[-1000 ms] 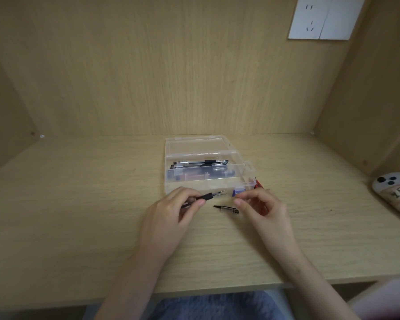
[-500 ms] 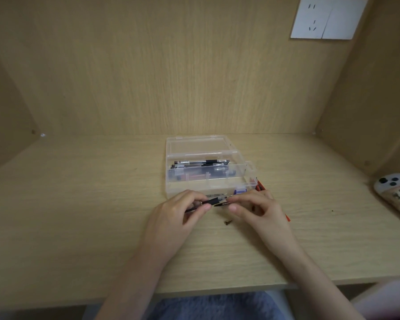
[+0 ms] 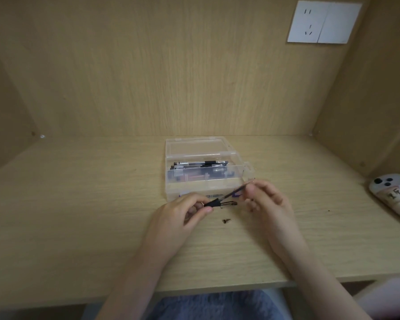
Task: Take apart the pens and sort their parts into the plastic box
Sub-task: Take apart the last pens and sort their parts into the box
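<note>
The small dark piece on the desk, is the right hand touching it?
Apart. The head view shows bare desk between the small dark piece and the right hand, which pinches the thin refill.

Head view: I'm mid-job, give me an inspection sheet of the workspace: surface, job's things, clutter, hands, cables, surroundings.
Surface: wooden desk.
Job's things: open clear box with pens in its back compartment; barrel in front of the box, with the refill sticking out of it to the right; small tip loose on the desk.
Clutter: white controller at the desk's right edge.
Hands: left hand pinches the barrel; right hand pinches the refill's far end.
Cables: nothing seen.
Surroundings: wooden alcove walls; socket on the back wall, upper right.
</note>
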Demonstrator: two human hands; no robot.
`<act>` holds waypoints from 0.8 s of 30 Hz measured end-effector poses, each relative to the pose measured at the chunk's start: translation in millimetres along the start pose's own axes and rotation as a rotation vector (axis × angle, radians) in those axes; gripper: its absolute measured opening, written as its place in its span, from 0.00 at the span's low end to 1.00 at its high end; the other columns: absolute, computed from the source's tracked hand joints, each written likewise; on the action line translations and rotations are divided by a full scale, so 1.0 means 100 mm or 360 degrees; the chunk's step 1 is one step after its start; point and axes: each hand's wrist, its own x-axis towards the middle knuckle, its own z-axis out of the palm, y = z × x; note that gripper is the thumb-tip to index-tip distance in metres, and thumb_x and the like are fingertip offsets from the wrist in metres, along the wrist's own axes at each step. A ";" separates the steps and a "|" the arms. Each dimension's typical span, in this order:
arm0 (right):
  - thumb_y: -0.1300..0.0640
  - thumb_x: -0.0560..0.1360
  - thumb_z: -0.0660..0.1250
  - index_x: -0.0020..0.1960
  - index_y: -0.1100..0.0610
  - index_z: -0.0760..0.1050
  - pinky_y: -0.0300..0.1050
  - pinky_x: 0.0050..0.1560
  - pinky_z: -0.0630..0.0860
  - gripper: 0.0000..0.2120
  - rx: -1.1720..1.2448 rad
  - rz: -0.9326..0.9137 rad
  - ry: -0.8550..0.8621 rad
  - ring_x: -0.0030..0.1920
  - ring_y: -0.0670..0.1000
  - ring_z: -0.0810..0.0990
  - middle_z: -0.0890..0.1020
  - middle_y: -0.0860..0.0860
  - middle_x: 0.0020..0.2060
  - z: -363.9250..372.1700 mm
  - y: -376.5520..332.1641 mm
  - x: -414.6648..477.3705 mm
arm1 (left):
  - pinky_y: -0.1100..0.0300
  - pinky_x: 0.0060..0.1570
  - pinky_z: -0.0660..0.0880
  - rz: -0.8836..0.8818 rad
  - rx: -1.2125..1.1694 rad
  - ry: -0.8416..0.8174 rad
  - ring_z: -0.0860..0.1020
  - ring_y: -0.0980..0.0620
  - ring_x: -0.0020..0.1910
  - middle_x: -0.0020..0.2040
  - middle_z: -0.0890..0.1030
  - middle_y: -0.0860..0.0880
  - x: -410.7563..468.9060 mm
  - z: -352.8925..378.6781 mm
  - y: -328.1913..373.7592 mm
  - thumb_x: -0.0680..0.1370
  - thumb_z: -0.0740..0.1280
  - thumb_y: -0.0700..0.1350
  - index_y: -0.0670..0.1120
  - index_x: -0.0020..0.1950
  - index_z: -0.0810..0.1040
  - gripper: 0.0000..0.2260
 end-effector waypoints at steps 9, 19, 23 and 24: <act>0.60 0.75 0.64 0.43 0.62 0.76 0.38 0.24 0.65 0.06 -0.0745 0.0121 0.0421 0.28 0.48 0.71 0.77 0.55 0.30 -0.34 -0.38 0.49 | 0.71 0.36 0.69 -0.0021 0.0036 -0.0033 0.76 0.62 0.39 0.38 0.77 0.63 0.00 0.00 -0.02 0.74 0.68 0.54 0.56 0.47 0.79 0.05; 0.55 0.75 0.67 0.43 0.60 0.77 0.36 0.23 0.69 0.08 -0.1566 0.0122 0.0347 0.27 0.50 0.75 0.80 0.54 0.31 -0.32 -0.09 0.54 | 0.61 0.41 0.75 -0.0041 0.0030 -0.0081 0.78 0.62 0.41 0.39 0.80 0.61 0.00 0.02 -0.03 0.74 0.66 0.58 0.57 0.48 0.77 0.08; 0.58 0.75 0.65 0.42 0.57 0.77 0.36 0.30 0.68 0.05 -0.1622 -0.0126 0.0414 0.34 0.50 0.77 0.80 0.51 0.34 -0.32 -0.13 0.51 | 0.62 0.41 0.75 -0.0038 0.0039 -0.0098 0.77 0.63 0.40 0.38 0.78 0.64 0.00 0.01 -0.01 0.73 0.67 0.56 0.56 0.46 0.79 0.06; 0.59 0.75 0.64 0.42 0.56 0.77 0.33 0.32 0.68 0.05 -0.1613 -0.0238 0.0408 0.36 0.49 0.77 0.80 0.49 0.34 -0.31 -0.15 0.51 | 0.62 0.41 0.75 -0.0039 0.0043 -0.0111 0.77 0.63 0.40 0.38 0.78 0.64 0.00 0.01 -0.01 0.73 0.67 0.56 0.56 0.46 0.79 0.06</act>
